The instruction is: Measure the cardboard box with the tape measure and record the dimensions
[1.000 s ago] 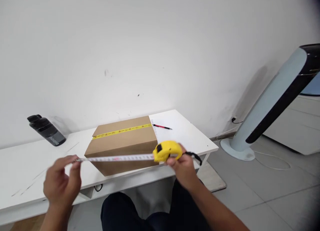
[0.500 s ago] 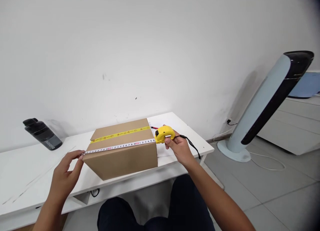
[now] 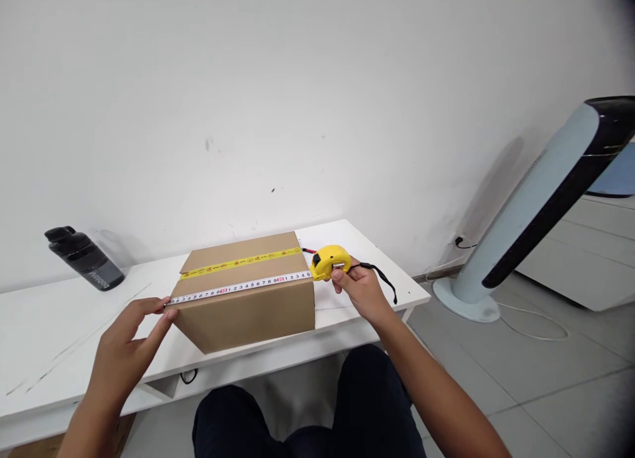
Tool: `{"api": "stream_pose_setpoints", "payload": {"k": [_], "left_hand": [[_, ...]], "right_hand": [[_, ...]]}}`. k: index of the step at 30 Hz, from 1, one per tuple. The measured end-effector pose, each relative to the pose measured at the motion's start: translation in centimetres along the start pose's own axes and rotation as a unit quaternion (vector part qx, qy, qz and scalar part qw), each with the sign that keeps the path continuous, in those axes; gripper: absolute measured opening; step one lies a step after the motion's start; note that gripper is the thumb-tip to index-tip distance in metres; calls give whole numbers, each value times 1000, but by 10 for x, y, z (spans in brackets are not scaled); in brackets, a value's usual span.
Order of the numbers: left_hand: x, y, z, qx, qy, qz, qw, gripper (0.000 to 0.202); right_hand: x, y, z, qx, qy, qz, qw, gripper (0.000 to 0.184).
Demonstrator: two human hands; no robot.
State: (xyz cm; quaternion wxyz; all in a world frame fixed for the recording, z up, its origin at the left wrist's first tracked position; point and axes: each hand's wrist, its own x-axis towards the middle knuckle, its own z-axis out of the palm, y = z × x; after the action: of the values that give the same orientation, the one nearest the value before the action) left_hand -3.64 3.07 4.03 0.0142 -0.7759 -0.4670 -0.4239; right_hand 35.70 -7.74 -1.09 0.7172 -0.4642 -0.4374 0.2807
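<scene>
A closed cardboard box (image 3: 248, 316) lies on the white table, with yellow printed packing tape (image 3: 243, 263) along its top seam. Across the box's top, close to the front edge, stretches the white numbered blade (image 3: 248, 286) of a tape measure. My right hand (image 3: 364, 287) grips its yellow case (image 3: 331, 262) just past the box's right edge, thumb on the front face. A black wrist strap (image 3: 380, 276) trails from the case. My left hand (image 3: 129, 339) pinches the blade's end at the box's left front corner.
A dark water bottle (image 3: 84, 258) stands at the left of the white table (image 3: 64, 325) by the wall. Behind the case, a red-and-black pen-like item (image 3: 308, 251) is partly hidden. To the right, a tower fan (image 3: 536, 206) stands on the tiled floor.
The tape measure's case has shifted slightly right with my right hand. The blade has slid a little to the right along the box, and my left fingertips now sit closer over its corner.
</scene>
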Motion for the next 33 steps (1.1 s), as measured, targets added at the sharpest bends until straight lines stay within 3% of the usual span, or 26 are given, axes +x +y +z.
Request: {"api": "stream_pose_setpoints", "payload": {"k": [20, 33], "left_hand": [[-4, -11, 9, -21, 10, -66, 998, 47], [-5, -17, 11, -22, 12, -38, 999, 46]], "right_hand": [[-2, 2, 2, -18, 30, -29, 999, 52], [-3, 2, -4, -26, 38, -24, 999, 48]]}}
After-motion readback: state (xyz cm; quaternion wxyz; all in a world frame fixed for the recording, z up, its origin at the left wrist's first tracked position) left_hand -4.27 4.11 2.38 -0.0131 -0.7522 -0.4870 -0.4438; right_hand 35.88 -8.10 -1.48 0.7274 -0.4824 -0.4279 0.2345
